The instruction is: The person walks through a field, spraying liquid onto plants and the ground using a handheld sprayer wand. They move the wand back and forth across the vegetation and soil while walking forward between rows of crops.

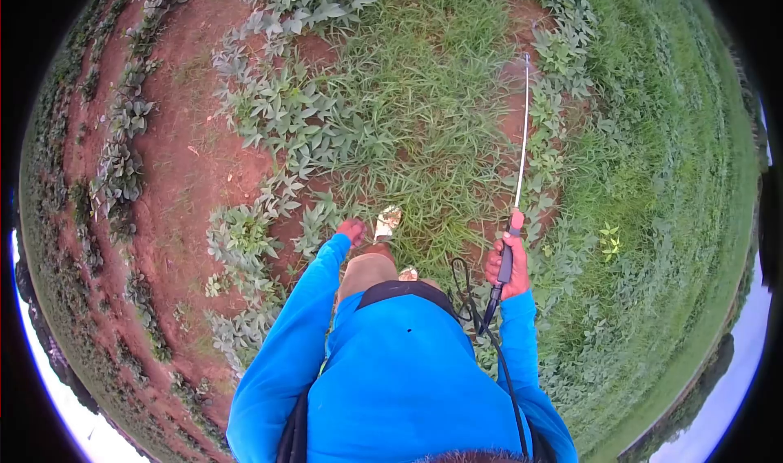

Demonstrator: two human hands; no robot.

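My right hand is wrapped around the dark grip of a sprayer wand. The wand's thin pale tube reaches forward, and its small nozzle is over bare reddish soil beside leafy plants. From the lower end of the grip, a black hose runs back along my right side, with a loop near my waist. My left hand hangs beside my left thigh, close to low leaves. Its fingers point downward and are mostly hidden, so their closure is unclear.
Broad-leaved crop plants grow in rows to the left, with reddish soil between them. Tall grass fills the strip ahead of my feet. Dense green growth covers the right side.
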